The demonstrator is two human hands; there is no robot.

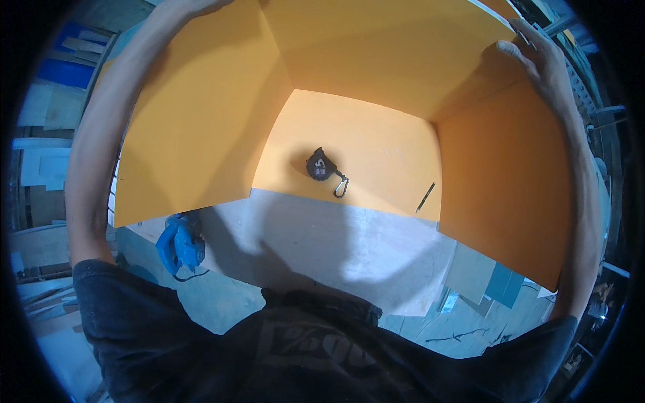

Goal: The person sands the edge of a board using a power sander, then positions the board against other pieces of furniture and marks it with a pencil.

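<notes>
Left hand (205, 5) mostly cut off by the top of the view, its fingers out of sight; cannot tell whether it grips. Right hand (543, 62) at the top rim of the orange box (376, 50), right end: thumb spread away from the fingers, fingertips hard to make out against the rim; cannot tell how firmly it holds, if at all. Outer faces of the box hidden. Dark shirt (322, 349) covers the middle of the near edge of the grey bench (396, 258); shadows dull much of the top.

Around: blue tool (181, 243) at the bench's left end, by the near edge, close below the left panel (195, 114); short dark tail beneath it. Right panel (510, 181) juts past the bench's right edge. Flat sheets (504, 285) lower down, beyond that edge.

Box stands at the bench's far side, front open toward the wearer. On its orange floor (383, 144): black rounded case (320, 166) left of centre, carabiner (341, 188) attached, near the front edge; dark pencil (425, 197) at the front right corner, just beside the right panel.
</notes>
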